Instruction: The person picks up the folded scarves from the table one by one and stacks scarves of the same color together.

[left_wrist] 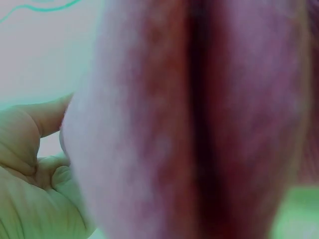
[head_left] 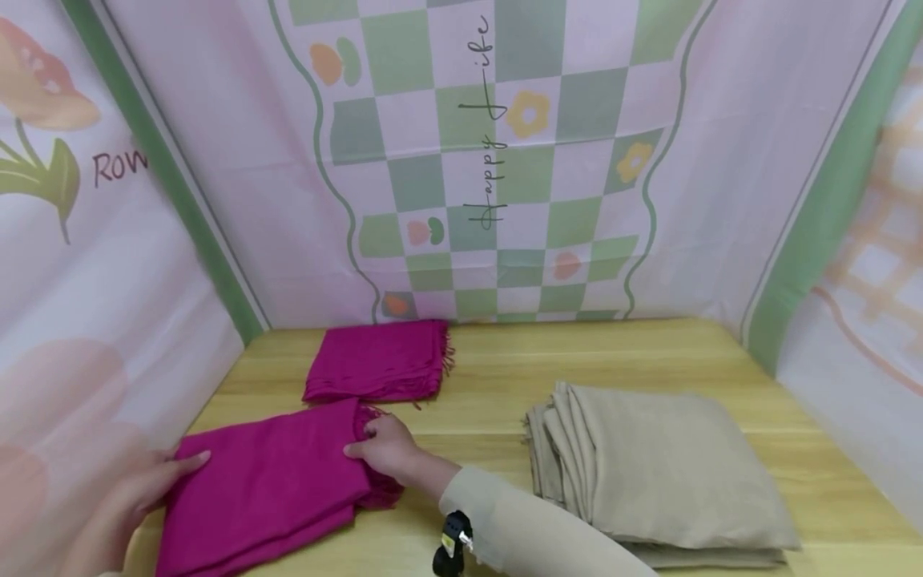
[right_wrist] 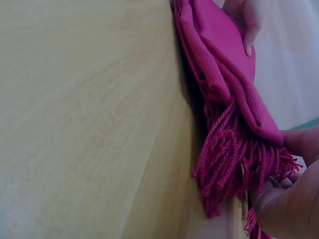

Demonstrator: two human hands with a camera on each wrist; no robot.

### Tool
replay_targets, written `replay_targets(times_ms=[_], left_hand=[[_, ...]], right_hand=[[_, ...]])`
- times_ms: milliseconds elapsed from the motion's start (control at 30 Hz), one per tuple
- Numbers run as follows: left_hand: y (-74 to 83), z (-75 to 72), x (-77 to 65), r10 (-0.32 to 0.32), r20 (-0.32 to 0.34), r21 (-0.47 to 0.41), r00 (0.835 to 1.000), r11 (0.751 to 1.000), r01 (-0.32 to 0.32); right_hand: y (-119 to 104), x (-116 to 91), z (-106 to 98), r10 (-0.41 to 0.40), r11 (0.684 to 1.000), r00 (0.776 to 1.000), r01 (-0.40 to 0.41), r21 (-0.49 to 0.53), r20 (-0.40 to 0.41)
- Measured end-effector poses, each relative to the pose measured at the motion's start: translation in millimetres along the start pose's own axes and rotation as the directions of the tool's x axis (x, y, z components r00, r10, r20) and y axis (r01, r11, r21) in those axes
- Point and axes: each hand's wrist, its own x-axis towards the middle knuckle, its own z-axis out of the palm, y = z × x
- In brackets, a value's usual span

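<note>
A folded magenta scarf [head_left: 267, 481] with twisted fringe lies at the front left in the head view. At its left edge, my left hand [head_left: 140, 489] holds it, thumb on top and fingers hidden underneath. My right hand [head_left: 392, 450] pinches the far right corner beside the fringe [right_wrist: 232, 154], thumb on the upper face. In the right wrist view, the folded layers show edge-on at the fringed end. Blurred cloth [left_wrist: 149, 124] fills most of the left wrist view, with part of my left hand [left_wrist: 40, 189] at its left.
Behind it, a smaller folded magenta fringed scarf [head_left: 378, 361] lies near the back of the wooden table [head_left: 490, 377]. A thick folded beige cloth [head_left: 671, 465] sits at the right. Printed curtains [head_left: 534, 160] enclose the back and sides. A small black device [head_left: 453, 545] is by my right sleeve.
</note>
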Motion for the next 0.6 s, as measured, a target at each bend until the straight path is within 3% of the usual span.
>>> replay_targets(times_ms=[300,600], left_hand=[[16.4,0.6,-0.3,0.018,0.016,-0.011,1.000,1.000,-0.018],[29.7,5.5,1.1,0.042,0.009,0.048,0.999,0.998,-0.042]], right_hand=[[-10.8,-11.6,-13.4,-0.006,0.999,1.000,0.006,-0.032,-0.012],[-19.5,-23.9,-27.9,0.028,0.999,0.999,-0.029,-0.038,-0.020]])
